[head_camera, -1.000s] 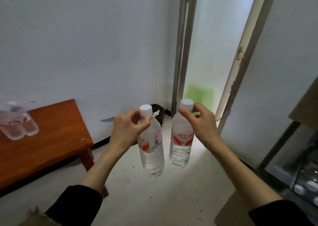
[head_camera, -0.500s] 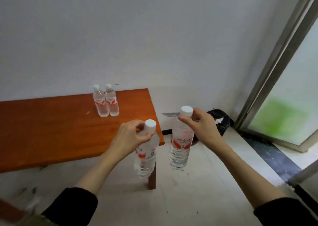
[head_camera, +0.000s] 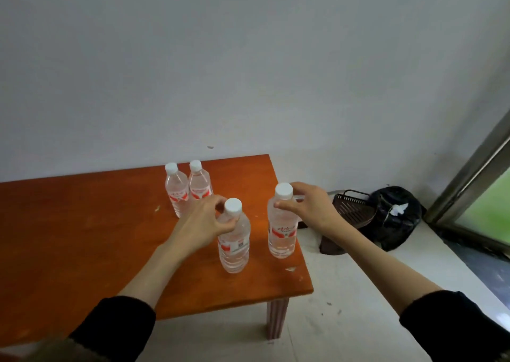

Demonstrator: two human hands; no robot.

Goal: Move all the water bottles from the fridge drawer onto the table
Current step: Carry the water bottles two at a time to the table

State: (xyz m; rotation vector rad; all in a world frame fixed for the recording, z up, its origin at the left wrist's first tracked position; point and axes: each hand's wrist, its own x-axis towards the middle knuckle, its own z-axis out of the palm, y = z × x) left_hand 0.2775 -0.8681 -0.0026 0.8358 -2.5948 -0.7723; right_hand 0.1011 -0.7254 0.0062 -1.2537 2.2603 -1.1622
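Both hands, our left hand and right hand, pinch water bottle necks over the table; we judge this the set-down step, needing a level lowering, then release.

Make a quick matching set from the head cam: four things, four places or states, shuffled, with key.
Things
1. bottle in left hand
2. bottle in right hand
3. pair of bottles
4. black bag

Places or states
A. on the floor, beside the window frame
B. standing free at the back of the table, no hand on them
C. gripped at the neck, nearest the table's right edge
D. gripped at the neck, left of the other held one

Pairs: 1-D, 2-C, 3-B, 4-A
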